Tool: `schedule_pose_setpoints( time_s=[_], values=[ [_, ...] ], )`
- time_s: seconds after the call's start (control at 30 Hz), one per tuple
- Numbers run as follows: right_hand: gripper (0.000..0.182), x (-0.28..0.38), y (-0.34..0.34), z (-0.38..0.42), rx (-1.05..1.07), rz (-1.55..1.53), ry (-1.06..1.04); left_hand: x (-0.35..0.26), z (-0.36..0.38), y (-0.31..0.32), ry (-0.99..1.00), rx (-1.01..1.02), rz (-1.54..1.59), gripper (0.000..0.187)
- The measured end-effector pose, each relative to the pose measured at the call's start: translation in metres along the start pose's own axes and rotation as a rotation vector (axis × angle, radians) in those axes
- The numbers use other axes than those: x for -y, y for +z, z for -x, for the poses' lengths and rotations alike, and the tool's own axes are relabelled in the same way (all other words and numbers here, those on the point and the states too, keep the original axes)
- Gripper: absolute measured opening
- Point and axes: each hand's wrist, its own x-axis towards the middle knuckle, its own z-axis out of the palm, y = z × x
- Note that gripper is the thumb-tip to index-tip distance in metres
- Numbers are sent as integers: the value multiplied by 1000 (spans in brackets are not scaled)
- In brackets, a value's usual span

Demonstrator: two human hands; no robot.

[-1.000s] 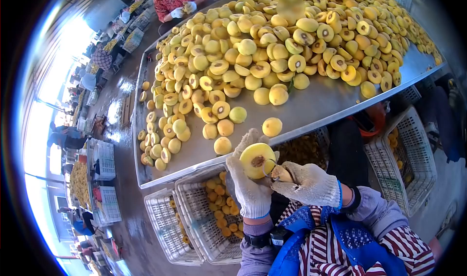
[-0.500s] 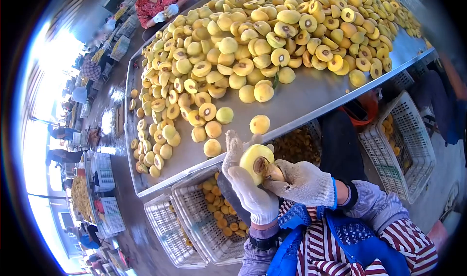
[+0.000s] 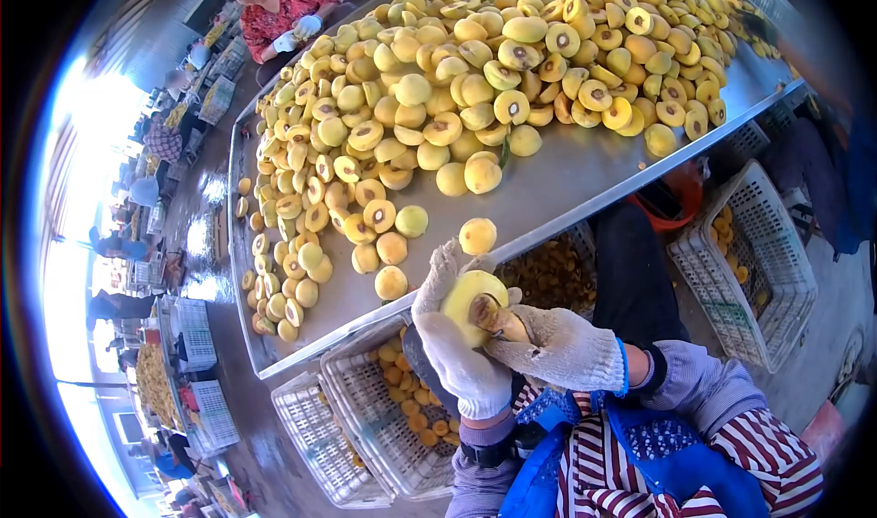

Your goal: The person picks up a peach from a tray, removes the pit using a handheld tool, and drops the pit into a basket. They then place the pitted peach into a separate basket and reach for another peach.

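In a wide work hall with a wet grey floor, a silver sheet-metal bench (image 3: 575, 175) carries a broad heap of round yellow stone fruit (image 3: 411, 89), many cut in half with brown centres facing up. A person in a red patterned top (image 3: 283, 11) sits at the far left side. At the near edge, the left hand (image 3: 454, 344), in a white knitted glove, cradles a pale yellow fruit half (image 3: 468, 301) with its fingers wrapped around the outside. The right hand (image 3: 571, 344), gloved alike, grips a small tan-ended tool (image 3: 513, 326) against the fruit's brown centre; the glove hides most of the tool. A single whole-looking yellow fruit (image 3: 478, 236) lies on the bench just beyond the left fingertips. Below, a white slatted plastic crate (image 3: 370, 440) holds orange-yellow halves, and to the right a red plastic bucket (image 3: 683, 209) stands near another white crate (image 3: 776, 235).
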Motion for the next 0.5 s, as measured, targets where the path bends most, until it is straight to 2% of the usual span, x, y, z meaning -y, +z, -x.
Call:
schedule_pose_setpoints(
  time_s=[0.03, 0.1, 0.17, 0.23, 0.3, 0.47, 0.5],
  values=[
    [37, 3, -1, 1, -9, 41, 15, 2, 1, 0, 39, 2, -41, 67],
    [35, -7, 2, -1, 40, -148, -45, 2, 1, 0, 59, 47, -98, 65],
    [33, -9, 0, -1, 105, -272, 11, -9, -4, -5, 24, 134, -137, 64],
    [31, 2, -7, 0, 190, -329, 182, -14, -12, -9, 22, 191, -194, 58],
    [29, -5, -10, -2, 250, -448, 131, -13, -18, -14, 1, 246, -291, 56],
    [31, -19, -18, -3, 321, -543, 111, -4, -17, -10, 332, 243, -461, 40],
    [32, -17, -19, -3, 297, -516, 132, -7, -18, -10, 467, 278, -632, 40]
  ],
)
